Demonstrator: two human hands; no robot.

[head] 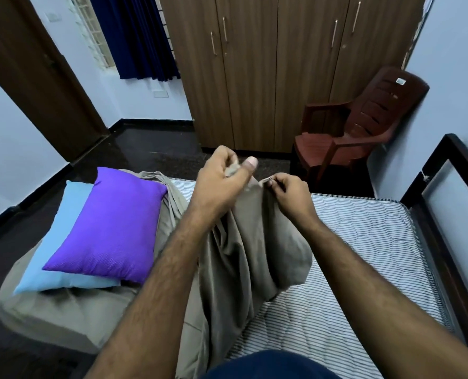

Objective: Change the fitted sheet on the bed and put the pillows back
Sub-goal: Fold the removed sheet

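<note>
Both your hands were raised over the bed in the head view, your left hand (221,176) curled round a bunched edge of the taupe-grey fabric fitted sheet (243,250) and your right hand (284,190) pinching its hem just beside it, so the sheet hung in folds onto the blue-and-white striped quilted mattress (364,236), with the rest lying crumpled on the left part of the bed. To do this step well, I judge you needed to work along the hem to a true corner before spreading, keeping the cloth from dragging the shiny purple rectangular pillow (109,228) and the pale blue pillow (65,255) under it off the left side.
</note>
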